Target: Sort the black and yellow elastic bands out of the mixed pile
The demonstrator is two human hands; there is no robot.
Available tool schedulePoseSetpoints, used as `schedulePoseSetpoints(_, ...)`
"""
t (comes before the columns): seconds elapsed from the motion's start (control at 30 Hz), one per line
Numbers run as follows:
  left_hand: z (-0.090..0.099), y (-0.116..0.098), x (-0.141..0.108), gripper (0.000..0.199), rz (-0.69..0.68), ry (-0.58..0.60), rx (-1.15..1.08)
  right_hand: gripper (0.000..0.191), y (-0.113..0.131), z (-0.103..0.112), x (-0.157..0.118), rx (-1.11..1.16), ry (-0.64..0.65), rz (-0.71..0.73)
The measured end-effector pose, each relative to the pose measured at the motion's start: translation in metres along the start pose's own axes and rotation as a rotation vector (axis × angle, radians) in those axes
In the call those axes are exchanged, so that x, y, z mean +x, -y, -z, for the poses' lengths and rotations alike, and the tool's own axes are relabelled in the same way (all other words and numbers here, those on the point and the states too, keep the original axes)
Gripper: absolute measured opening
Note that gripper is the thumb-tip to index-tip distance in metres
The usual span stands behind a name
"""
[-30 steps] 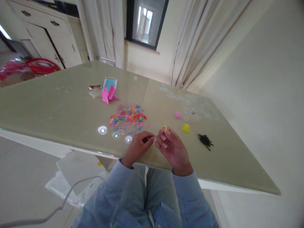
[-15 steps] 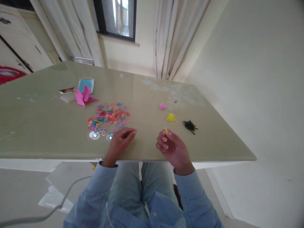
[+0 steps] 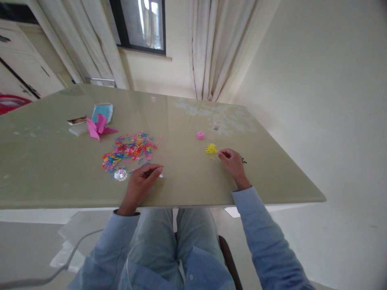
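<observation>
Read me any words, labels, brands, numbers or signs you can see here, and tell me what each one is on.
There is no readable text anywhere in view.
Small brown-and-white strip beside the blue mask: too small and blurred to tell whether it bears lettering.

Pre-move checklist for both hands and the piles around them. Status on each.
1. Right hand beside the yellow pile: ok, at its right edge.
2. Right hand's contents confirmed: cannot tell, too small to see.
3. Yellow pile apart from the pink item: ok, bare table between.
4. Black pieces fully visible: not ok, right hand hides some.
5. Left hand clear of the mixed-colour pile: cannot tell, they meet in this view.
</observation>
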State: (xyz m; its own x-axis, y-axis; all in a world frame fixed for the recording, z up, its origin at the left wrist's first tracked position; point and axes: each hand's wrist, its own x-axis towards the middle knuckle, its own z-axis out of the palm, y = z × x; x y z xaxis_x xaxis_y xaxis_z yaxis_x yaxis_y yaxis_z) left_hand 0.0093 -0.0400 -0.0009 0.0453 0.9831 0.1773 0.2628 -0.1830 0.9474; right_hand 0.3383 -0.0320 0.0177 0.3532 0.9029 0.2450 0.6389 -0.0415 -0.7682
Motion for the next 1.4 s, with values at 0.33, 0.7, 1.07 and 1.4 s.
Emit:
schedulePoseSetpoints(0.33,0.001,-0.003,0.0,0.026,0.028,-0.036,0.017,0.024,-0.009,-0.005,0.014,-0.295,0.032,0.197)
schedulePoseSetpoints(0.7,0.001,-0.005,0.0,0.03,0.063,-0.039,0.037,0.032,-0.014,-0.002,-0.015,-0.51,-0.022,0.227)
schedulePoseSetpoints(1.07,0.001,0.0,0.0,0.027,0.026,-0.026,0.028,0.037,-0.016,-0.009,-0.015,-0.578,0.066,0.184)
schedulePoseSetpoints(1.4,0.001,0.002,-0.001,0.026,-0.014,-0.018,0.009,0.033,-0.019,-0.01,-0.013,-0.428,0.061,0.247)
